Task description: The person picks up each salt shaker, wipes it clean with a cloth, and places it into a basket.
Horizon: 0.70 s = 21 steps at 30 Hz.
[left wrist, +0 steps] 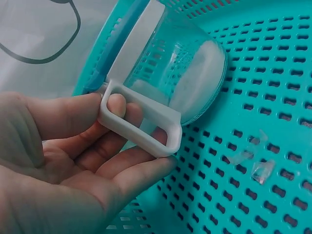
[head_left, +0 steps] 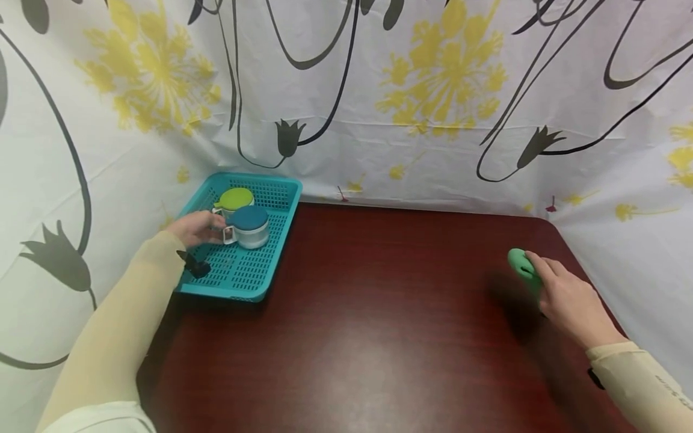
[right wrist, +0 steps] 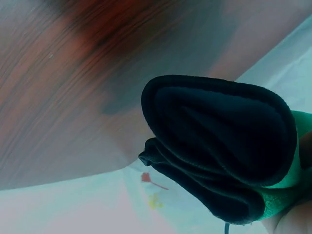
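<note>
In the teal basket (head_left: pixel 238 288) at the left stands a clear seasoning jar (head_left: pixel 252 237) with a blue lid, a white handle and something white at its bottom. My left hand (head_left: pixel 197 230) is at that handle (left wrist: pixel 141 119), thumb and fingers pinching it, with fingertips showing through its opening. Just behind is a similar jar with a green lid (head_left: pixel 236 198). Over the table's right side, my right hand (head_left: pixel 576 300) grips a soft, folded green cloth-like thing (head_left: pixel 524 266). Its dark, thick-edged layers (right wrist: pixel 219 131) face the right wrist camera.
The basket sits on a dark red-brown table (head_left: pixel 379 313), near its back left corner. A white curtain (head_left: pixel 346 90) with yellow and grey flower prints hangs behind and along both sides. A small crumpled clear plastic scrap (left wrist: pixel 263 170) lies on the basket floor.
</note>
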Each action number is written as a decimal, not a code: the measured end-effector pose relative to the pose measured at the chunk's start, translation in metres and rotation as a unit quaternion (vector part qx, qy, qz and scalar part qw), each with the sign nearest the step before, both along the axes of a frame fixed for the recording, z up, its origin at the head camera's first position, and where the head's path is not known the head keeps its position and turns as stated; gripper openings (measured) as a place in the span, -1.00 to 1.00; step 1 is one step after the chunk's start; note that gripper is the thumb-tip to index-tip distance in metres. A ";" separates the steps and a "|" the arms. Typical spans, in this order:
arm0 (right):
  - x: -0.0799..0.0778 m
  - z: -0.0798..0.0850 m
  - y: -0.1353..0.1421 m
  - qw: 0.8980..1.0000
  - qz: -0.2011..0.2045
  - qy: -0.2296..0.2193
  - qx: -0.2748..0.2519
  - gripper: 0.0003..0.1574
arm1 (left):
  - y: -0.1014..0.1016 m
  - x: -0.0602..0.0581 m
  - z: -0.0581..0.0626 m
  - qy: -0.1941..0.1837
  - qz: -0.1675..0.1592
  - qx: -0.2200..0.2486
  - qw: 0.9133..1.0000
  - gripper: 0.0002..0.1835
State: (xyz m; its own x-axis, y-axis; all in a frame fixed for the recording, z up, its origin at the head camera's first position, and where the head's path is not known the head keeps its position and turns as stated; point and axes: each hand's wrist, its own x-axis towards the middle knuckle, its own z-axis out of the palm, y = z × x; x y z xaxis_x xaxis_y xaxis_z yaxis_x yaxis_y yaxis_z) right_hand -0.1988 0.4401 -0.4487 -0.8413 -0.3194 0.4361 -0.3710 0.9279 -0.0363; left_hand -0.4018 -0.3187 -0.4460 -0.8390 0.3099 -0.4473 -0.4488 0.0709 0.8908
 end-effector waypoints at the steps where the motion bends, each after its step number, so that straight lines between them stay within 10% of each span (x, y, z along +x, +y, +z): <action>1: -0.001 -0.002 0.001 1.000 0.003 0.004 0.005 0.02 | 0.000 0.000 0.000 -0.002 -0.001 0.000 1.000 -0.67; 21: -0.006 -0.050 -0.002 0.998 -0.012 -0.033 0.044 -0.19 | 0.002 -0.003 -0.003 -0.015 -0.012 -0.020 1.000 -0.66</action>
